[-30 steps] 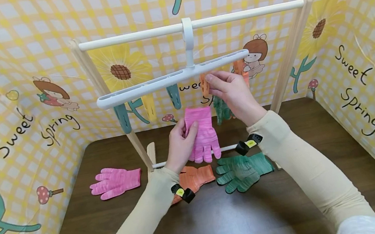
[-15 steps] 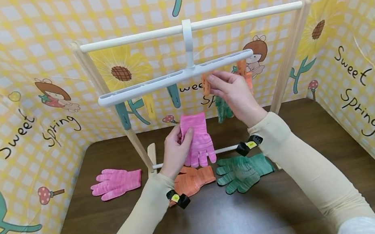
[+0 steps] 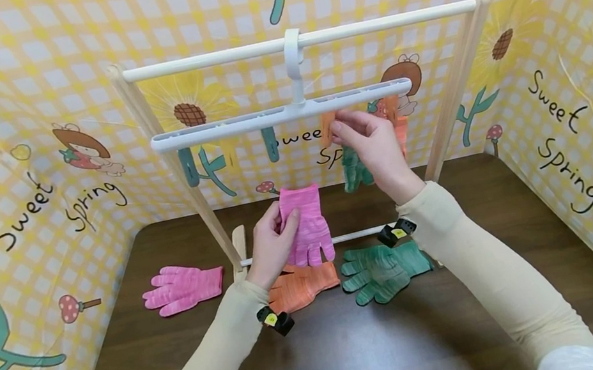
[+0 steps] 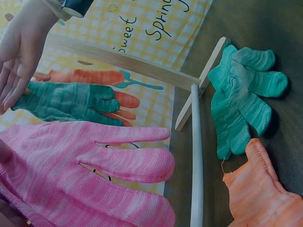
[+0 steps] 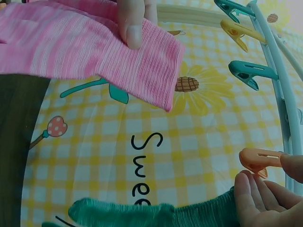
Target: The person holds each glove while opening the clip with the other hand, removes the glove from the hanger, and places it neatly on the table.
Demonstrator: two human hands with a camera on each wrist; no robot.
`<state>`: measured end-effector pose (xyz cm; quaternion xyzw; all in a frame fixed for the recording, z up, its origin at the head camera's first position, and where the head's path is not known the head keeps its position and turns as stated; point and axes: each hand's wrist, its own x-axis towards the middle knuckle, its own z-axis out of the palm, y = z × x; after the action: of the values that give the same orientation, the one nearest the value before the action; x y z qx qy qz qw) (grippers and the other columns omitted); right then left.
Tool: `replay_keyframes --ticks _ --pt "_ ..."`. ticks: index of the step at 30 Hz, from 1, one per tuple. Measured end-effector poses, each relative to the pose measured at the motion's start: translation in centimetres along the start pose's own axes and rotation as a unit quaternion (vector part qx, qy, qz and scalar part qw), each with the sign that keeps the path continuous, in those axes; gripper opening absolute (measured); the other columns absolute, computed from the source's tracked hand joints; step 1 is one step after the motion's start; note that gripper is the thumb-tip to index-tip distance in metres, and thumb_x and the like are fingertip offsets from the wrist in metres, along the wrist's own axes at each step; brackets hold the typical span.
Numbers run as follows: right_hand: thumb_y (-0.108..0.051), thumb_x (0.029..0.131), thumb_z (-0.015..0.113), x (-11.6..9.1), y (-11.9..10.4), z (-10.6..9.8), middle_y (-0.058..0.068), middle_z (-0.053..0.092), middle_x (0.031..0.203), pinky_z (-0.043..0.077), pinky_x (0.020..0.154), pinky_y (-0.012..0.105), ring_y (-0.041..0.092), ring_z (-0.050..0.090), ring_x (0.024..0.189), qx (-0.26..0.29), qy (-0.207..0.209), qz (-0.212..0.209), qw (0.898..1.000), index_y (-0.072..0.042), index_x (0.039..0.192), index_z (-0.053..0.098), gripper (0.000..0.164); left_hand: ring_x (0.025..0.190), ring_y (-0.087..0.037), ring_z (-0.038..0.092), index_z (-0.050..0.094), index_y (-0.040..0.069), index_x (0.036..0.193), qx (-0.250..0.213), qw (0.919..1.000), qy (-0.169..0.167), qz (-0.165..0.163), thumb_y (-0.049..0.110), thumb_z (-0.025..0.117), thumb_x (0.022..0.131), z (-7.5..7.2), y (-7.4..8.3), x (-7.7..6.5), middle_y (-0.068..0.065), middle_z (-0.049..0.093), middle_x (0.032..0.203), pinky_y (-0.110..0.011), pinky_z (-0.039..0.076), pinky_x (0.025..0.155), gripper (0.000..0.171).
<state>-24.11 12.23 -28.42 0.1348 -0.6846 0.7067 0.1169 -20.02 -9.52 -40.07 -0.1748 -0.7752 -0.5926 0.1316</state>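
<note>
My left hand (image 3: pixel 268 244) pinches a pink knit glove (image 3: pixel 307 222) near its cuff, below the hanger, fingers hanging down. My right hand (image 3: pixel 379 149) pinches an orange clothespin (image 5: pixel 261 156) on the pale blue hanger (image 3: pixel 229 128). Close by that hand hangs a green glove (image 3: pixel 355 172); its cuff reaches my fingertips in the right wrist view, and what holds it is hidden. An orange glove (image 4: pixel 90 76) hangs behind it. Further left on the hanger are a yellow clothespin (image 5: pixel 241 32) and teal clothespins (image 5: pixel 251 70). A gap separates the pink glove from the clothespins.
The hanger hooks over the top bar (image 3: pixel 207 60) of a wooden rack. On the dark table (image 3: pixel 358 356) lie another pink glove (image 3: pixel 183 288), an orange glove (image 3: pixel 306 285) partly behind my left hand, and a green glove (image 3: pixel 384 271). Patterned cloth walls surround the table.
The pink glove and my left hand have moved left and slightly down. The hanger has swung nearer level, its left end rising, while my right hand stays at the orange clothespin, shifted slightly right.
</note>
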Motion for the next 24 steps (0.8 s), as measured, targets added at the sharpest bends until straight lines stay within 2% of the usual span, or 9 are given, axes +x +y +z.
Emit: replay_keyframes --ticks 5,8,15,22,24 --pt "-0.023 0.088 0.066 -0.1 0.2 -0.2 0.011 0.065 0.113 0.048 0.088 0.031 0.022 0.065 0.094 -0.002 0.003 -0.010 1.000 -0.005 0.123 0.060 0.040 0.056 -0.011 0.045 0.060 0.005 0.103 -0.001 0.9998 -0.008 -0.016 0.019 0.055 0.095 -0.5 2.1 -0.6 -0.006 0.051 0.065 -0.024 0.038 0.048 0.017" --pt "-0.021 0.088 0.066 -0.3 0.2 -0.5 0.015 0.064 0.116 0.048 0.088 0.031 0.023 0.065 0.096 0.005 -0.001 -0.022 1.000 -0.005 0.123 0.060 0.040 0.056 -0.009 0.045 0.059 0.002 0.102 0.003 0.9997 -0.010 -0.024 0.016 0.055 0.095 -0.7 3.3 -1.0 -0.007 0.051 0.065 -0.023 0.038 0.049 0.017" --pt "-0.021 0.089 0.064 -1.5 0.1 -1.1 0.010 0.065 0.114 0.048 0.089 0.032 0.031 0.062 0.101 0.001 -0.007 -0.036 0.999 -0.008 0.122 0.061 0.036 0.057 -0.009 0.046 0.059 0.002 0.100 0.021 0.9997 -0.005 -0.014 0.015 0.057 0.094 -1.3 3.0 -1.5 -0.007 0.053 0.067 -0.023 0.039 0.050 0.014" --pt "-0.026 0.091 0.062 -2.8 0.3 -2.2 0.013 0.062 0.121 0.046 0.091 0.032 0.033 0.058 0.106 -0.014 -0.025 -0.020 0.999 -0.009 0.124 0.059 0.037 0.058 -0.011 0.044 0.059 0.001 0.101 0.038 0.9993 -0.003 0.000 0.011 0.057 0.094 -2.1 2.8 -2.0 -0.005 0.050 0.068 -0.022 0.036 0.050 0.013" --pt "-0.030 0.091 0.061 -3.3 0.5 -2.5 0.011 0.061 0.122 0.051 0.078 0.028 0.031 0.058 0.108 -0.030 -0.028 -0.004 0.999 -0.011 0.125 0.059 0.039 0.057 -0.011 0.043 0.059 0.001 0.098 0.046 0.9989 -0.005 0.000 0.012 0.057 0.093 -2.3 2.8 -2.2 -0.005 0.048 0.066 -0.022 0.036 0.049 0.012"
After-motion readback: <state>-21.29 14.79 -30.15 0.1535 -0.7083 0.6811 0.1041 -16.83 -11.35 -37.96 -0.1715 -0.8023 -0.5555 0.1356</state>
